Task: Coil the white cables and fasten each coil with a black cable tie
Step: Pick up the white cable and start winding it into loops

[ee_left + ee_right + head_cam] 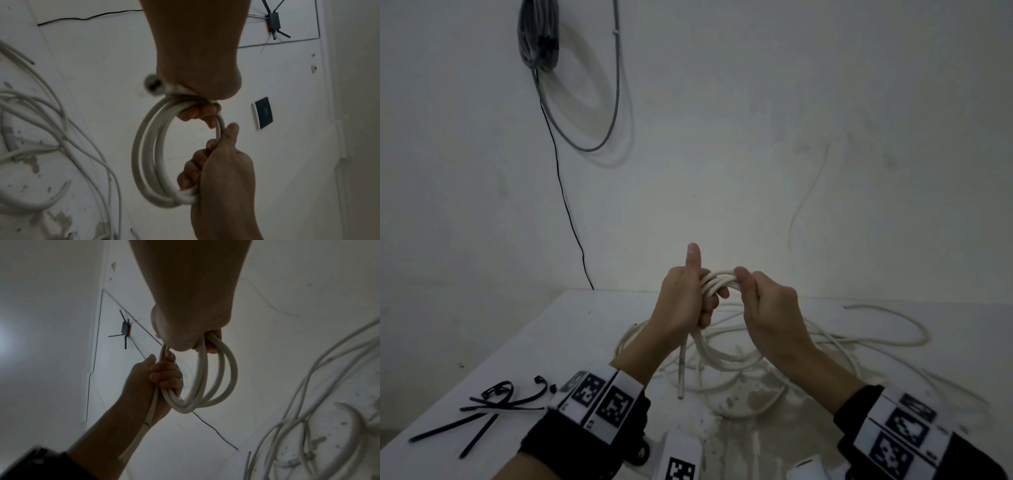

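Observation:
A small coil of white cable (717, 280) is held up above the table between both hands. My left hand (683, 301) grips one side of the coil with its fingers curled round the loops and its thumb pointing up. My right hand (767, 308) grips the opposite side in a fist. In the left wrist view the coil (144, 154) shows as several round loops. A free cable end (681, 371) hangs down below the left hand. Several black cable ties (493, 407) lie on the table at the near left, away from both hands.
Loose white cables (842, 339) sprawl in a tangle over the white table (571, 335) beneath and right of the hands. A grey cable bundle (539, 34) hangs on the wall at the back left, with a thin black wire (566, 205) running down.

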A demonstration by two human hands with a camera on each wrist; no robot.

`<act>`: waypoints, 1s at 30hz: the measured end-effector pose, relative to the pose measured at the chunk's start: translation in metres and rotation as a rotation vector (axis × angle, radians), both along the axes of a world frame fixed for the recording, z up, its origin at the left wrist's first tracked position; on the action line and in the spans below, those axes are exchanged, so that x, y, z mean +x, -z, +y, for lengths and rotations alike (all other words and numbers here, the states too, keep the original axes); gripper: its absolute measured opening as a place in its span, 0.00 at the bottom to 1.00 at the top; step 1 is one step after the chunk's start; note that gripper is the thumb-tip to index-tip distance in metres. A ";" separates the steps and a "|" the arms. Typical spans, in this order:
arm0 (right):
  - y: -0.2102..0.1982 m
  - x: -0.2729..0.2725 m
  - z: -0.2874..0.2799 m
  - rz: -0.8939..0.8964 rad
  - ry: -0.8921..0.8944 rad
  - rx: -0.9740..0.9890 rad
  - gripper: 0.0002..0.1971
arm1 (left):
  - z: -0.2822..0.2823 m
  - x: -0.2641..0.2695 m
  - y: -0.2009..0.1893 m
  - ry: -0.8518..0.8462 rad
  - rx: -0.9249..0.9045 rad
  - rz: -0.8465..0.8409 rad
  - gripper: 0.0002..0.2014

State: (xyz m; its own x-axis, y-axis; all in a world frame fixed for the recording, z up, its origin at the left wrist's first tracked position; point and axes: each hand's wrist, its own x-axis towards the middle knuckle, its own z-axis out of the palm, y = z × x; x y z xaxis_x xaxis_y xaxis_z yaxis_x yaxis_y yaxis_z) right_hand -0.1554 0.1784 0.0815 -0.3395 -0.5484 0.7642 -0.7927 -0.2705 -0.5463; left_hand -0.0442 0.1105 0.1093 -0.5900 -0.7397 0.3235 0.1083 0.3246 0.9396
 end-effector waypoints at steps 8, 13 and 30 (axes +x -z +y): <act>-0.002 -0.004 0.001 -0.030 -0.066 -0.075 0.24 | -0.006 0.011 -0.017 0.339 0.190 -0.141 0.25; -0.003 -0.011 0.001 0.048 -0.138 0.051 0.20 | -0.005 0.010 -0.012 0.304 0.166 -0.127 0.23; -0.019 -0.005 0.003 -0.060 -0.420 0.248 0.07 | 0.001 -0.004 -0.025 0.069 -0.094 -0.452 0.50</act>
State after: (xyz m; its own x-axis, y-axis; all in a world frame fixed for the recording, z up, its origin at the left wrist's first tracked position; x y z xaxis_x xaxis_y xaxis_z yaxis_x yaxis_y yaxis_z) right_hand -0.1600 0.1811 0.1005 -0.0892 -0.8101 0.5795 -0.6083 -0.4164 -0.6757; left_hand -0.0481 0.1119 0.1347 -0.7340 -0.6736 0.0863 -0.2811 0.4171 0.8643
